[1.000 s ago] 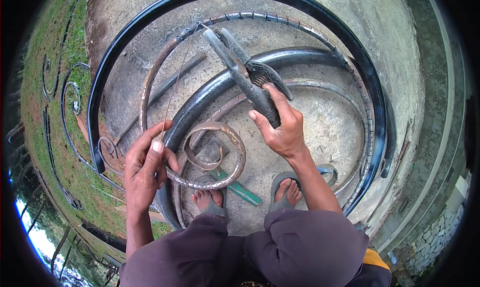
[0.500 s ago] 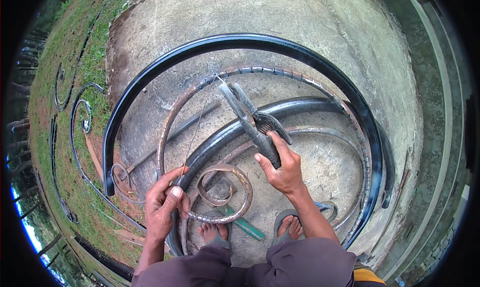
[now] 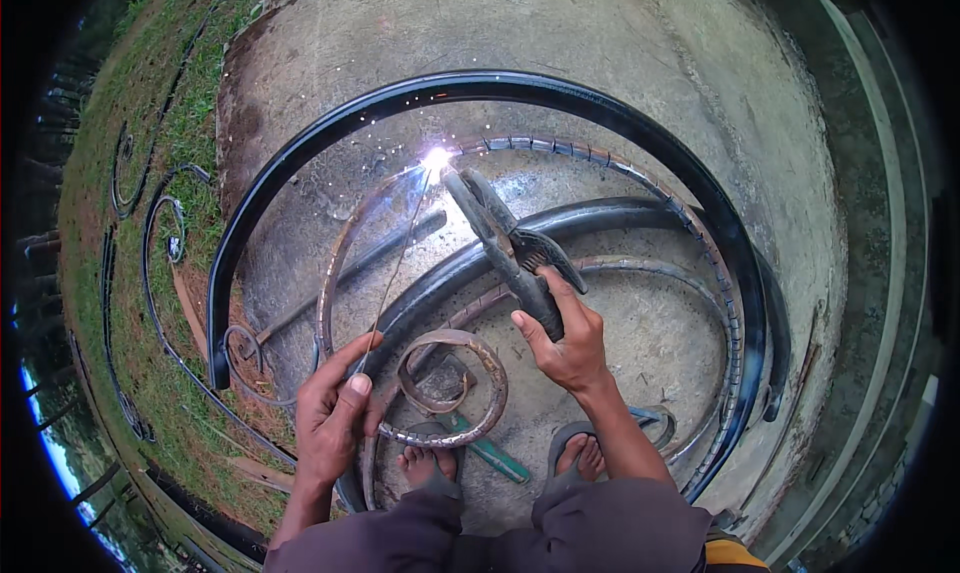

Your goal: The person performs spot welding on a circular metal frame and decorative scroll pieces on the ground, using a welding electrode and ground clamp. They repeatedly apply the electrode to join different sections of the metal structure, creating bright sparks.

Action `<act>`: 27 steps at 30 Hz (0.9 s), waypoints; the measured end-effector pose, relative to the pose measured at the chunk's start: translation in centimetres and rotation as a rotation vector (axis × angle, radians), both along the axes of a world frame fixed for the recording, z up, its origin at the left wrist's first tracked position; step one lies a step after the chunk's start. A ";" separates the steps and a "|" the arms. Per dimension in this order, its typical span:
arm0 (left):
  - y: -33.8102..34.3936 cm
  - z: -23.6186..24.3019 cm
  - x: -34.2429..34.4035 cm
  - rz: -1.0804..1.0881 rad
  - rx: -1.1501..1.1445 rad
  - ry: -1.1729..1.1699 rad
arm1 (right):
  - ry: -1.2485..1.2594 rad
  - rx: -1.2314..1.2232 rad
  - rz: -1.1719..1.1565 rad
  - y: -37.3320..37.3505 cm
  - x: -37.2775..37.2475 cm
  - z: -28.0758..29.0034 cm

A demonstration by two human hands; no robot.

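My right hand (image 3: 566, 335) is closed round the black handle of a welding electrode holder (image 3: 497, 235). At the holder's tip a bright white arc burns against the curved metal scroll (image 3: 335, 243), and sparks fly off around it. Between the thumb and fingers of my left hand (image 3: 338, 403) is a thin wire rod (image 3: 396, 265), which slants up to the arc. The glare hides the rod's far end and the joint. Just right of my left hand lies the scroll's coiled end (image 3: 496, 378). Evenly spaced dark cuts mark the scroll's upper right part.
A thick black curved tube (image 3: 480, 81) arches round the scroll on the concrete slab (image 3: 640, 23). Another dark tube (image 3: 600, 211) and a straight bar (image 3: 400, 241) lie inside it. A green-handled tool (image 3: 490, 460) rests between my sandalled feet. More scrolls (image 3: 150, 223) lie on the grass.
A bright arc with flying sparks has appeared at the holder's tip, where only metal showed before. The holder and both hands have barely shifted.
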State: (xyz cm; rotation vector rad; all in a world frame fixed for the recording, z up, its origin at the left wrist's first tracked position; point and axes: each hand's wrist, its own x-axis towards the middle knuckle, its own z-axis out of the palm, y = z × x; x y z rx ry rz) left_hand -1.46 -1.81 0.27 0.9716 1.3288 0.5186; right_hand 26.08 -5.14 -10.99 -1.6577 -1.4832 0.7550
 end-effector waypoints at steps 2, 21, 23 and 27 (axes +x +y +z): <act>0.0 0.5 0.4 0.004 0.024 0.044 | 0.004 -0.006 -0.001 0.0 0.0 0.0; 0.9 0.9 2.5 -0.500 0.545 0.770 | 0.040 -0.035 -0.120 -0.5 0.2 -0.6; 1.0 0.8 2.4 -0.501 0.558 0.784 | 0.052 -0.048 -0.130 -0.3 0.2 -0.3; 1.2 0.7 2.3 -0.505 0.557 0.790 | 0.041 -0.054 -0.123 -0.3 0.1 -0.5</act>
